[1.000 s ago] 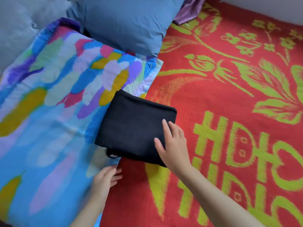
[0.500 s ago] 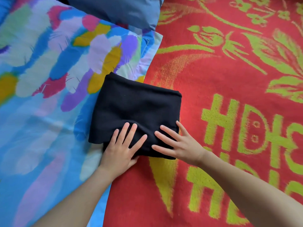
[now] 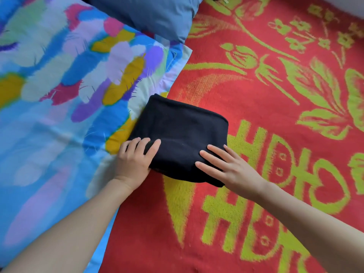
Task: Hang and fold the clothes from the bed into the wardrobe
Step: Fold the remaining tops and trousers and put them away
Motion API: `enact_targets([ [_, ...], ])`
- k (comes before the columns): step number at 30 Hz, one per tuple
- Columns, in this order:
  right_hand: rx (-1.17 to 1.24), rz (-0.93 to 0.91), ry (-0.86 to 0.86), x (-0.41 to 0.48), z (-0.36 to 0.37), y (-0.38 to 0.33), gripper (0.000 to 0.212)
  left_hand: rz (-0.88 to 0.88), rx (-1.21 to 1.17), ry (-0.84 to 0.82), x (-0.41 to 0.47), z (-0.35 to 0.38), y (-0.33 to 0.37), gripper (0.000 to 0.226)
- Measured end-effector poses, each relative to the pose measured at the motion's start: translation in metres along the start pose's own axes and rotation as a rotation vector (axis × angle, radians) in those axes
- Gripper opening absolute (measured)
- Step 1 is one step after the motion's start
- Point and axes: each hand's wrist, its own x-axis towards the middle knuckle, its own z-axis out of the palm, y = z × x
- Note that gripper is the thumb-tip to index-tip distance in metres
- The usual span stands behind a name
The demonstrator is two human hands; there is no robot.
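Bed view only, no wardrobe anywhere in shot. It's covered with a red blanket (image 3: 256,99) with yellow-green flowers and lettering, a multicoloured quilt (image 3: 49,99) lies over the left side, and a blue pillow (image 3: 153,14) sits at the top.

The one piece of clothing I can see is a folded black garment (image 3: 181,133), a neat thick rectangle lying right across the line where the quilt meets the blanket. Honestly it looks like the folding part is basically done for this one.

Hands: the left hand (image 3: 134,162) is at the near-left corner with its fingers curled over the top of the edge. The thumb is out of sight, so my guess is it's tucked underneath and the corner is gripped. The right hand (image 3: 230,168) lies flat on the near-right part, fingers straight and spread, just pressing down, not holding anything.

So progress-wise: one garment folded but not put away yet. My read is the next bit is scooping it up and carrying it to the wardrobe. Can't tell how many other clothes are left, or whether anything's been hung, since none of that is in view.
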Motion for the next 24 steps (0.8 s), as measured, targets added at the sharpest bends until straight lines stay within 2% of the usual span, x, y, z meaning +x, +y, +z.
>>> enact_targets([
  [3,0.008,0.034,0.010,-0.009,-0.026,-0.001,0.060,-0.023,-0.023,-0.049,-0.006,-0.045,0.013,0.066],
  [7,-0.011,0.107,0.017,-0.024,-0.072,-0.036,0.076,-0.093,-0.007,-0.072,-0.026,-0.131,0.048,0.074],
  [10,0.064,0.139,0.080,-0.033,-0.110,-0.076,0.113,-0.250,-0.010,-0.200,-0.045,-0.207,0.077,0.103],
  [13,0.120,0.089,0.075,-0.054,-0.142,-0.122,0.137,-0.369,0.062,-0.235,-0.082,-0.277,0.107,0.101],
  [17,0.148,-0.050,-0.094,-0.087,-0.179,-0.193,0.156,-0.471,0.188,-0.301,-0.148,-0.364,0.142,0.087],
  [21,0.216,-0.165,-0.118,-0.095,-0.216,-0.258,0.152,-0.627,0.214,-0.365,-0.210,-0.425,0.167,0.082],
  [24,0.169,-0.293,-0.071,-0.087,-0.241,-0.302,0.131,-0.753,0.248,-0.350,-0.266,-0.471,0.185,0.083],
])
